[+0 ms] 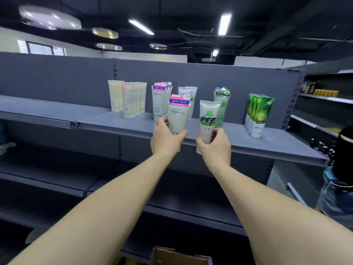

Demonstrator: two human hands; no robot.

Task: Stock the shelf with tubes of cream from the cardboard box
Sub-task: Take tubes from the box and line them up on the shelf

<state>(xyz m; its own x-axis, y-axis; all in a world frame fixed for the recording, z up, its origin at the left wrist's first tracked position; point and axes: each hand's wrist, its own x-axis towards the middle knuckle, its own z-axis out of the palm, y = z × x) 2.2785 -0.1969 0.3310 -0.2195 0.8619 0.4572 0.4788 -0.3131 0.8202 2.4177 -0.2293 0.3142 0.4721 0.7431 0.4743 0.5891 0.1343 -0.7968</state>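
Note:
My left hand (165, 138) grips a white facial-cleanser tube with a pink and blue label (178, 113), held upright just in front of the grey shelf (257, 142). My right hand (215, 146) grips a white tube with a green cow picture (207, 121), also upright. Behind them on the shelf stand rows of matching tubes: pink-labelled ones (161, 101), white ones (188, 92), pale yellow ones (128, 99), a light green tube (221, 104) and dark green tubes (257, 113). The cardboard box (177, 256) shows at the bottom edge.
Bare grey shelves run to the left (47, 109) and below (57, 180). A second shelving unit with yellow goods (326, 92) stands at the right. A dark object and blue bundle (340, 178) sit at the right edge.

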